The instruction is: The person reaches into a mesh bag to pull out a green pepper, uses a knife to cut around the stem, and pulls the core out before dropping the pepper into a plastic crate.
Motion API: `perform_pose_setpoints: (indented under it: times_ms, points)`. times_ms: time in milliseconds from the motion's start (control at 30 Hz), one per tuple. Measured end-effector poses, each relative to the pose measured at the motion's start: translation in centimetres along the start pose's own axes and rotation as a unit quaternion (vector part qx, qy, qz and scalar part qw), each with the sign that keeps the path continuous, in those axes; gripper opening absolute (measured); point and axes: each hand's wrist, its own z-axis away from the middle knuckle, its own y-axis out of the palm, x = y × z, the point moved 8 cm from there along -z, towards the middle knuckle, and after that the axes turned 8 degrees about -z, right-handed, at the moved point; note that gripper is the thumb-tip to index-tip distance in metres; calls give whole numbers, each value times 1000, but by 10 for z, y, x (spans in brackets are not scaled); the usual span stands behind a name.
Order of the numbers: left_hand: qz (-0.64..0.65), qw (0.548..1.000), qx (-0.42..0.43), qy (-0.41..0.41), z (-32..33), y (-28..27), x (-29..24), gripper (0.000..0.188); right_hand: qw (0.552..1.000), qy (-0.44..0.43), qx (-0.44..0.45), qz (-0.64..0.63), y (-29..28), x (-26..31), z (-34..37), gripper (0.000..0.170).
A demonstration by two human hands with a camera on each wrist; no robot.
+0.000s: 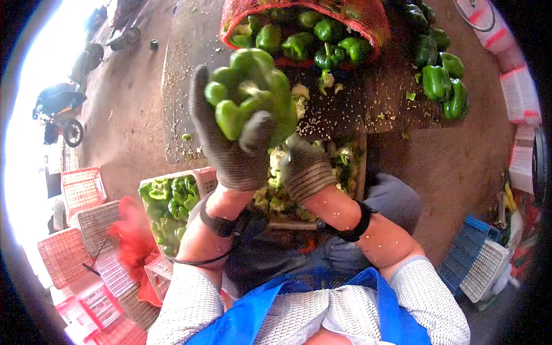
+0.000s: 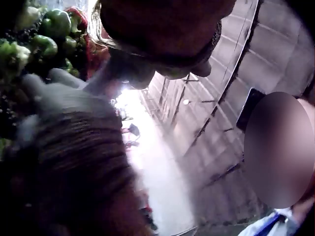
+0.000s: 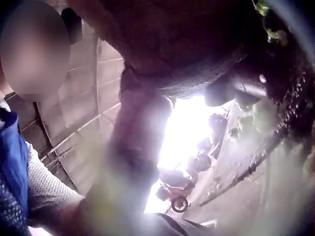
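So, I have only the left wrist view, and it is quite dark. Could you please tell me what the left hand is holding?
Observer: In the head view, the left hand holds a green pepper.
Operator: Thank you. And what is below the right hand?
Observer: Below the right hand there is a crate with pepper pieces in it.
Operator: I understand. Please, does something stand at the far right side?
Observer: Yes, the head view shows a blue crate there, next to a white crate.
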Motion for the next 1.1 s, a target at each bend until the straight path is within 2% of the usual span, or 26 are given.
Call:
perform_pose_setpoints:
  times_ms: [33,67,100,133,200,233,267,300,367,400,433,500,533,567,633,667,700,733,800,833,867,967,1000,1033,1067,1100]
  points:
    - [8,1000,-24,3,-9,-7,-1,83,999,28,27,4,2,1,-2,36]
    - [57,996,-55,-44,-20,-16,13,77,999,29,21,-16,27,-22,-4,38]
    - [143,978,-19,-153,-32,-19,32,69,995,69,50,-43,35,-29,-3,49]
    - [224,954,2,-200,-43,-20,47,65,997,38,61,-38,33,-26,-1,56]
    - [331,899,53,-280,-43,-13,74,62,990,-122,29,-60,21,-17,-3,76]
    - [357,874,83,-319,-34,-7,84,64,986,-88,25,-138,13,-27,-7,73]
    - [355,863,58,-355,-25,-4,93,64,975,-56,16,-215,1,-32,-10,69]
    - [367,839,106,-388,-11,4,101,66,970,-71,-19,-231,-25,-20,-7,65]
    - [350,820,203,-405,6,18,107,67,949,-14,9,-314,-42,-23,-6,61]
    - [329,835,245,-367,5,24,102,67,935,32,20,-353,-46,-27,-5,62]
    - [309,850,284,-319,9,26,90,71,940,-25,13,-339,-58,-12,-3,64]
    - [228,884,288,-290,18,27,87,79,941,-137,-4,-309,-88,34,3,69]
    - [210,878,330,-275,23,32,87,85,953,-147,7,-265,-80,25,-2,70]
    - [206,881,315,-286,26,34,79,82,957,-174,-9,-231,-85,27,-1,71]
    - [159,875,339,-308,32,44,62,92,958,-218,-29,-183,-91,28,-1,72]
    - [177,879,359,-260,36,45,53,105,956,-236,-34,-170,-92,28,-1,73]
    - [153,877,371,-263,41,46,42,114,945,-218,3,-242,-89,22,0,72]
    - [107,889,393,-211,43,48,43,114,927,-199,42,-315,-86,16,4,72]
    - [10,890,435,-138,47,47,39,114,923,-170,74,-337,-82,15,9,70]
    - [10,894,434,-110,48,46,39,108,920,-154,90,-348,-80,14,13,70]
    - [28,886,446,-127,50,46,41,107,926,-163,82,-330,-83,18,16,69]
    - [57,869,473,-132,49,45,40,103,926,-160,172,-295,-84,28,21,73]
    - [53,853,491,-165,51,44,43,105,922,-152,154,-320,-86,25,23,74]
    - [59,843,506,-170,55,44,54,103,921,-132,159,-329,-85,21,25,75]
    - [52,832,534,-139,55,43,58,103,920,-112,164,-337,-84,16,28,76]
    - [75,814,553,-162,59,41,61,98,919,-91,168,-346,-84,12,30,77]
